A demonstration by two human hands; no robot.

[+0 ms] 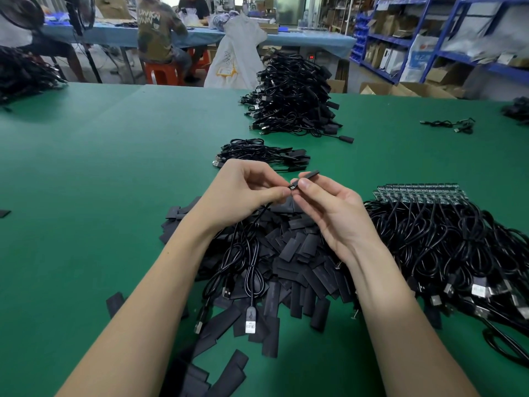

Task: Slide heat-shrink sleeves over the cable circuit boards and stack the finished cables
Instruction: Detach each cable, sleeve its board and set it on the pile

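My left hand (246, 190) pinches the board end of a black cable (252, 253), whose cord hangs down to a USB plug (250, 320). My right hand (326, 207) holds a flat black heat-shrink sleeve (309, 175) between thumb and forefinger, its near end meeting the board tip (293, 186). Below my hands lies a heap of loose black sleeves (289, 253). To the right, unsleeved cables (446, 242) lie with their green circuit boards (420, 193) lined up in a row. A small stack of sleeved cables (260, 154) sits just beyond my hands.
A tall pile of black cables (292, 96) rises further back on the green table (100, 173). A few stray cables (449, 124) lie at the far right. People sit at a blue table (300, 38) behind; blue shelving (429, 38) stands at the right.
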